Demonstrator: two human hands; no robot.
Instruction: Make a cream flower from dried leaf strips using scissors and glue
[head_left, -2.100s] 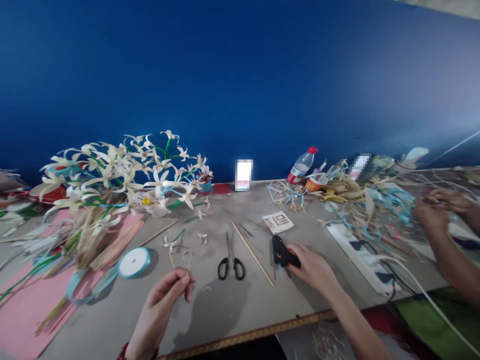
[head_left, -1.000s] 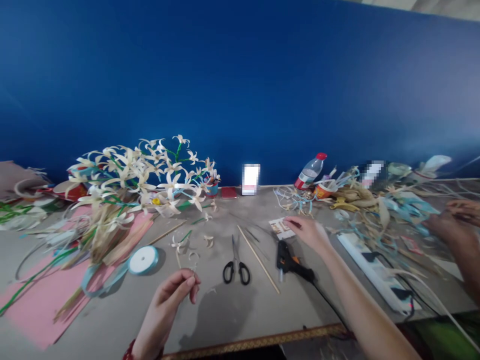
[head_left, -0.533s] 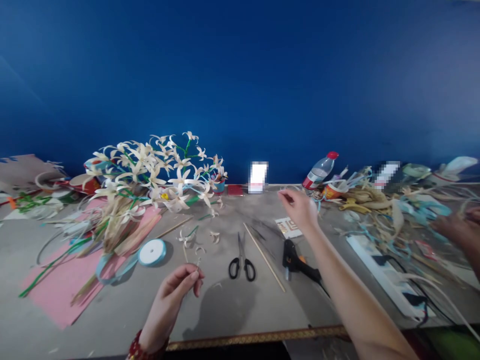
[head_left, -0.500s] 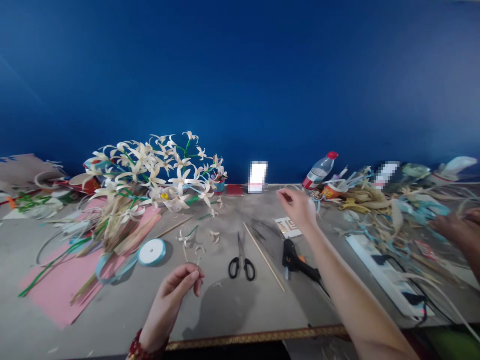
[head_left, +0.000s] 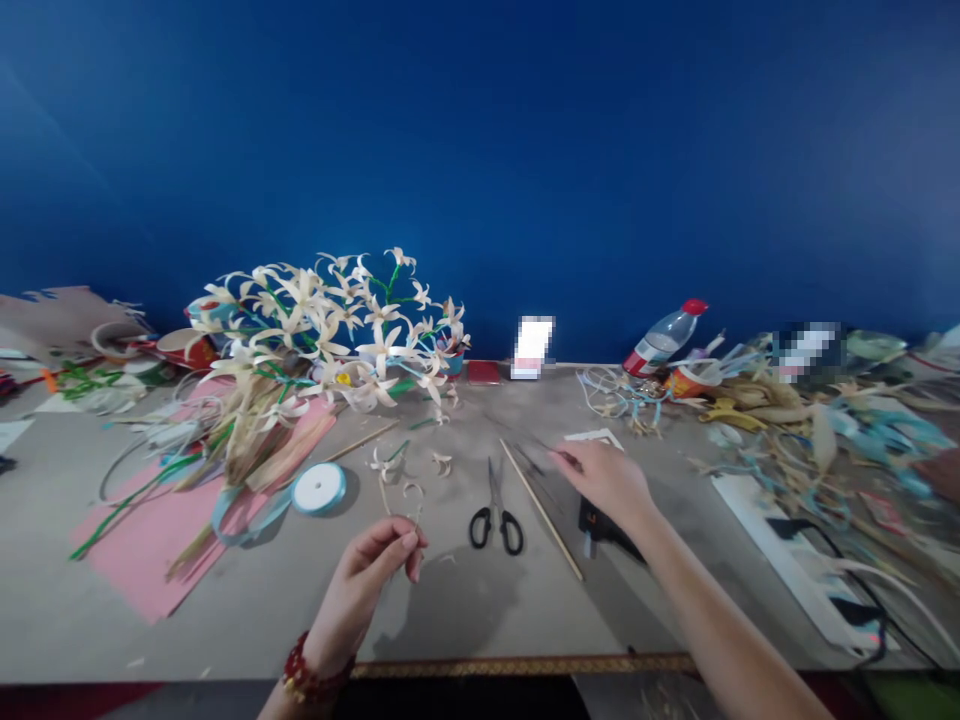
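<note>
My left hand (head_left: 379,560) pinches the thin stem of a small pale flower piece (head_left: 414,492) between thumb and fingertips, its curled tip pointing up. Over the table, my right hand (head_left: 604,478) has its fingers pressed together at the end of a thin dark wire (head_left: 525,433). Below that hand lies a black glue gun (head_left: 592,520), partly covered by the hand and forearm. Between the hands are black-handled scissors (head_left: 495,525) and a thin wooden stick (head_left: 541,510). Loose flower parts (head_left: 442,463) lie just beyond my left hand.
White flowers on green stems (head_left: 330,330) stand at the back left. A ribbon spool (head_left: 319,488) and pink paper (head_left: 142,540) lie at left. On the right are a tilted bottle (head_left: 664,340), an orange cup (head_left: 691,378), tangled strips and a power strip (head_left: 780,560) with cords.
My right hand has come down and nearer from the back of the table to the thin wires by the glue gun. My left hand keeps its pinch. The view has shifted slightly.
</note>
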